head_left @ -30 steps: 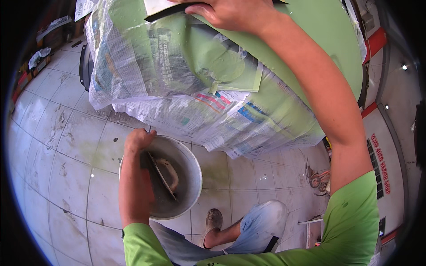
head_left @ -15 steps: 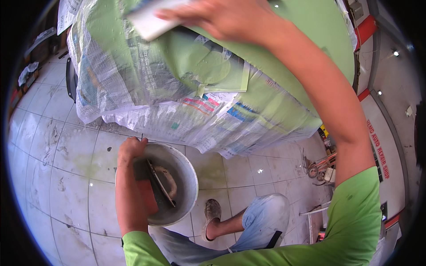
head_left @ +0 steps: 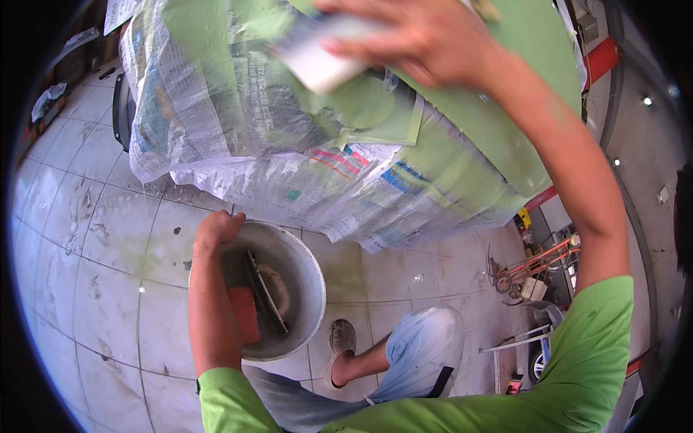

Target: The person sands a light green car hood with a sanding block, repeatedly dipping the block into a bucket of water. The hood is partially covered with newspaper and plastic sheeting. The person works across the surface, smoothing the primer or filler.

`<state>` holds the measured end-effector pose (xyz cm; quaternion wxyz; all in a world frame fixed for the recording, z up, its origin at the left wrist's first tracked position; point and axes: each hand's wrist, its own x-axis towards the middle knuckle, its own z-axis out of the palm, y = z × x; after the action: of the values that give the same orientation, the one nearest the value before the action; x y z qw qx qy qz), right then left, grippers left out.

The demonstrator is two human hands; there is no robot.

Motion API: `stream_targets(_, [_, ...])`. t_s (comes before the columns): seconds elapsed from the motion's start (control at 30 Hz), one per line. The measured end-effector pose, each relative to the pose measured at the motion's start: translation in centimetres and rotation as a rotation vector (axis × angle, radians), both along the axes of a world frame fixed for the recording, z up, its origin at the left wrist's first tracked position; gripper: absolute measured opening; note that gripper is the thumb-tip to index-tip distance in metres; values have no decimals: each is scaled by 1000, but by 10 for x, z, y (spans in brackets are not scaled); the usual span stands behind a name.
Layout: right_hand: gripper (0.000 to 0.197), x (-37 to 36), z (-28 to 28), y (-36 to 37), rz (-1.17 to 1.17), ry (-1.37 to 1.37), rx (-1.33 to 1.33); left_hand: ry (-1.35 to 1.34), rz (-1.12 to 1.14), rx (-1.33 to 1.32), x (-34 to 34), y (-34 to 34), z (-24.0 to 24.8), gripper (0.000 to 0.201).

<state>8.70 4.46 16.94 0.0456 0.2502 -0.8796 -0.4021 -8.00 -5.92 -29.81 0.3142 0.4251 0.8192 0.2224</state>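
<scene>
My right hand point(head_left: 426, 43) is closed round a flat white sanding block point(head_left: 325, 63), which has a dark bluish-grey side and is smeared by motion. It is over the light green painted panel point(head_left: 505, 108), near the panel's edge with the newspaper masking point(head_left: 289, 180). Whether the block touches the surface I cannot make out. Low on the left, my left hand point(head_left: 219, 229) grips the rim of a grey bucket point(head_left: 312, 303). Inside the bucket lean a long board with a curved handle point(head_left: 263, 292) and a red block point(head_left: 244, 315), partly hidden by my forearm.
Pale floor tiles point(head_left: 108, 274), dirty and stained, surround the bucket. My shod foot point(head_left: 342, 350) stands right of it. A hand truck with orange bars point(head_left: 538, 263) and a metal stand point(head_left: 516, 343) are at the right. A dark curved part point(head_left: 123, 112) lies beyond the masking's left edge.
My right hand has moved to the right with the sanding block. The left hand keeps its hold on the bucket's rim, and the whole view has shifted slightly.
</scene>
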Motion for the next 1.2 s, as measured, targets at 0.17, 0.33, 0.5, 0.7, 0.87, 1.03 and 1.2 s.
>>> stream_targets(0.17, [43,-45,-2,-1,-241,-18,-82,-83,-5,13,-8,-3,-1,71])
stream_targets(0.33, [53,193,29,31,-212,86,297,3,-15,1,8,7,7,70])
stream_targets(0.5, [45,77,10,13,-84,43,188,65,51,-7,7,3,10,69])
stream_targets(0.7, [47,-39,-21,6,-101,31,-164,-14,19,-18,-7,-11,-2,69])
stream_targets(0.87, [46,183,5,32,-163,74,299,44,29,-17,15,-1,17,69])
stream_targets(1.03, [52,51,5,-6,-95,-6,255,67,42,-14,18,4,13,71])
stream_targets(1.2, [37,-62,-8,-18,31,150,157,-40,11,-12,4,-6,6,71])
